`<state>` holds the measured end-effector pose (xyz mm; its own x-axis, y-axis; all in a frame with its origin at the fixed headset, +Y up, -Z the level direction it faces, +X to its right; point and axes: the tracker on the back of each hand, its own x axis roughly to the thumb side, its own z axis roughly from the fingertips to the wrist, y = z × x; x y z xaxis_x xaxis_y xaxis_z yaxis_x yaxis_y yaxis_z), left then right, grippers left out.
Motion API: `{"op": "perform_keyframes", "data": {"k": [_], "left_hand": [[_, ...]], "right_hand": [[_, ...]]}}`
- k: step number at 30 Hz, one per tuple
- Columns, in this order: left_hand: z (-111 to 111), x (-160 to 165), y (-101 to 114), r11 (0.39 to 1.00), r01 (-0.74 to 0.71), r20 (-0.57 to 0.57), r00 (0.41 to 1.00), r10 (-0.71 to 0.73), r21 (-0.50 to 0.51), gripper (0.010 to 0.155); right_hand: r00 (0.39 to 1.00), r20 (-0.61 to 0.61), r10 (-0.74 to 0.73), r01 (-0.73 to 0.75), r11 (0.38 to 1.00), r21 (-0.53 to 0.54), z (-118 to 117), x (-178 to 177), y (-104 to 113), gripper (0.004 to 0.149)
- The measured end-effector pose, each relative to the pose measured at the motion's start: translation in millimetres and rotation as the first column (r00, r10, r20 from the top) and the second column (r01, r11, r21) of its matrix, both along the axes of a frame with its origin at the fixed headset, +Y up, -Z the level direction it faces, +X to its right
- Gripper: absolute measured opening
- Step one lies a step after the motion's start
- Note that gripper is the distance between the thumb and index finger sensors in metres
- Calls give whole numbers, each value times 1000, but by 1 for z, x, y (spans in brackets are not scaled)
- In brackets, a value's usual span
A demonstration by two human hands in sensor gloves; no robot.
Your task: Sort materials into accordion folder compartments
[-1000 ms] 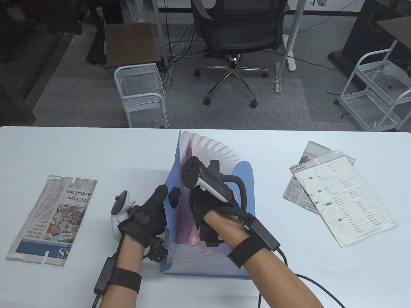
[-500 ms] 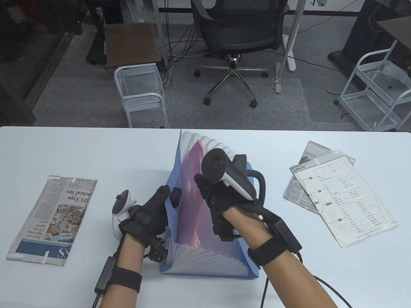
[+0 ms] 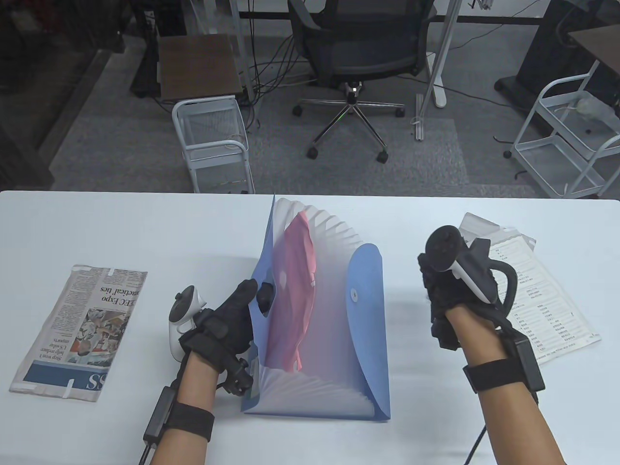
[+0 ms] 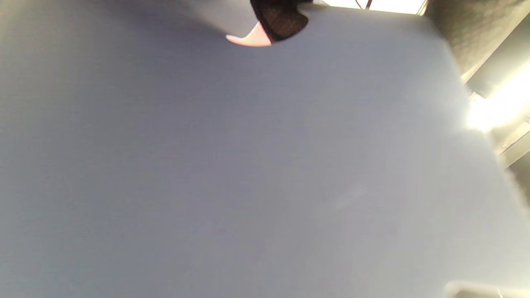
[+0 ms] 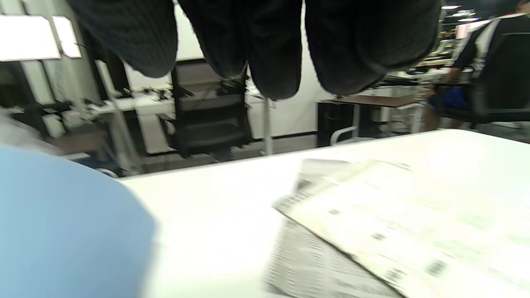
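Observation:
A blue accordion folder [image 3: 368, 310] stands fanned open in the middle of the white table. A pink sheet [image 3: 290, 290] sits in one of its left compartments. My left hand [image 3: 254, 295] grips the folder's left cover, thumb on the inside at the notch. In the left wrist view the cover [image 4: 248, 165] fills the frame, with one fingertip [image 4: 281, 20] at the top. My right hand [image 3: 436, 286] is empty, fingers loosely curled, above the table between the folder and a printed sheet [image 3: 547, 310]. The right wrist view shows its fingers [image 5: 273, 49] holding nothing.
The printed sheet lies over a folded newspaper [image 3: 472, 227] at the right; both show in the right wrist view, sheet [image 5: 393, 219] over newspaper [image 5: 314, 265]. Another folded newspaper [image 3: 80, 329] lies at the left. The folder's flap [image 5: 62, 227] is at that view's left.
My right hand has let go of the pink sheet, come out of the folder and moved right toward the papers. The pink sheet now stays in its compartment. The left hand has not moved.

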<state>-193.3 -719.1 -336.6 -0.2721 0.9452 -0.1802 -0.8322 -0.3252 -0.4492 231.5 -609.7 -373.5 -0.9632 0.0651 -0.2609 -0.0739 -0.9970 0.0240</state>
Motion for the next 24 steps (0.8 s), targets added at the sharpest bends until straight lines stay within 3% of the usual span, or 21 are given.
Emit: {"op": "perform_keyframes", "data": {"k": [7, 10, 16, 19, 24], "left_hand": [[-1, 0, 0, 1000, 9, -1, 1000, -9, 4, 77], [-1, 0, 0, 1000, 13, -2, 1000, -13, 5, 78], [0, 1, -1, 1000, 12, -6, 1000, -12, 4, 77], [-1, 2, -1, 1000, 18, -2, 1000, -18, 4, 77], [-1, 5, -1, 1000, 31, 0, 1000, -31, 6, 77]], "right_hand": [[988, 120, 94, -78, 989, -127, -11, 71, -82, 62], [982, 122, 143, -121, 978, -170, -12, 81, -103, 66], [969, 130, 212, -170, 946, -275, -15, 92, -130, 67], [979, 153, 132, -92, 966, -242, -16, 96, -130, 65], [959, 95, 266, -229, 929, -289, -23, 85, -132, 57]]}}
